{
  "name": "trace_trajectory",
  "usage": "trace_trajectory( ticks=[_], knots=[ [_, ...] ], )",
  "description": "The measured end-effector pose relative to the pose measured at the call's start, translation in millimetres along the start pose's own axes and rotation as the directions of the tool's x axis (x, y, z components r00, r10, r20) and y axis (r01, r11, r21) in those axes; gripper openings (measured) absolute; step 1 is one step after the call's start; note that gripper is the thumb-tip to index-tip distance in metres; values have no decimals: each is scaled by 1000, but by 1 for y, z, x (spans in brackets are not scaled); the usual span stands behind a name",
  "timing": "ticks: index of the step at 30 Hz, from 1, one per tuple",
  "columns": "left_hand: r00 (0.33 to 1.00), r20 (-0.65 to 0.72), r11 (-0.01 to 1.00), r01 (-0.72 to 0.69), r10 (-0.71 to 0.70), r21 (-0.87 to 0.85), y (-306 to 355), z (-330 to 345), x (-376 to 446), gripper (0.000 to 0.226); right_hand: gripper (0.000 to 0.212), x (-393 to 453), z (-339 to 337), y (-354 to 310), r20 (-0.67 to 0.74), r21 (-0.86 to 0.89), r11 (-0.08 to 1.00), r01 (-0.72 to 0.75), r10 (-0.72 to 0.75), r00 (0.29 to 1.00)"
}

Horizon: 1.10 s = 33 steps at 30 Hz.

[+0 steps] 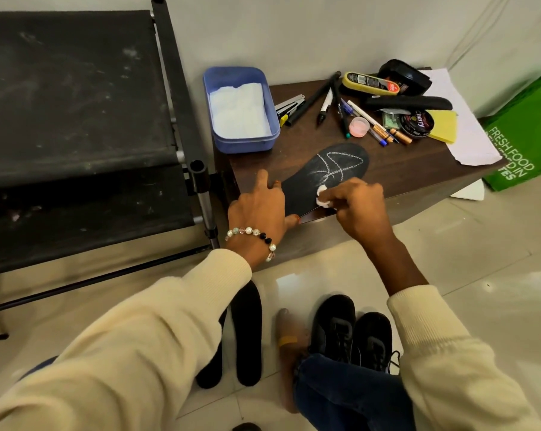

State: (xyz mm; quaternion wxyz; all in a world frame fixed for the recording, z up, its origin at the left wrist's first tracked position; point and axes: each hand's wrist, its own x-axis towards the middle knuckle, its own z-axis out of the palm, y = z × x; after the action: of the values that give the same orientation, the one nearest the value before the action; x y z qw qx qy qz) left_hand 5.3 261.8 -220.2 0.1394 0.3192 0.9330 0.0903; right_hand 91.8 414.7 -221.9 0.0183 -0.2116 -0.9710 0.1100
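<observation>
Left hand grips heel end of flat black shoe insole marked with white chalk loops, thumb curled at its near edge. Right hand pinches small white cotton pad in curled fingers, pad pressed on insole between both hands. Insole lies on dark wooden table, toe beyond right hand. Blue plastic tub holding white tissue beyond left hand. Pair of black lace-up shoes on floor under right forearm.
</observation>
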Motion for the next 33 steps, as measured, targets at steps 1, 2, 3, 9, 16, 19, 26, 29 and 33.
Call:
trace_trajectory(
  ticks=[1, 2, 3, 9, 16, 19, 26, 29, 33],
  knots=[
    [1000, 0, 1000, -3, 3, -2, 0, 0, 0, 65, 30, 2, -1, 5, -15, -8, 999, -45, 45, 999],
    [1000, -2, 1000, -6, 6, -6, -1, 1, 0, 64, 31, 4, -2, 11, -37, -19, 994, -106, 105, 994],
    [1000, -6, 1000, -8, 8, -11, -2, 1, 0, 64, 34, 7, -2, 15, -60, -22, 985, -169, 167, 984],
    [1000, -19, 1000, -9, 8, -19, -1, 3, 2, 64, 31, 6, 4, -8, -25, -107, 980, -168, 167, 986],
    [1000, -14, 1000, -7, 7, -16, -1, 2, 1, 64, 29, 5, -5, 0, -32, -6, 978, -208, 207, 978],
    [1000, -11, 1000, -10, 10, -22, -1, 2, 2, 65, 29, 8, -5, -8, -34, -104, 959, -263, 261, 965],
    [1000, -3, 1000, -4, 4, -28, 0, 3, 2, 66, 39, 18, 8, -30, 10, -86, 991, -98, 99, 995],
    [1000, -6, 999, -8, 7, -38, -1, 2, 2, 65, 41, 27, 7, -26, 24, -90, 981, -174, 177, 984],
    [1000, -4, 999, -7, 7, -41, 0, 2, 2, 65, 32, 22, 3, -23, 11, -81, 994, -78, 79, 997]
  ],
)
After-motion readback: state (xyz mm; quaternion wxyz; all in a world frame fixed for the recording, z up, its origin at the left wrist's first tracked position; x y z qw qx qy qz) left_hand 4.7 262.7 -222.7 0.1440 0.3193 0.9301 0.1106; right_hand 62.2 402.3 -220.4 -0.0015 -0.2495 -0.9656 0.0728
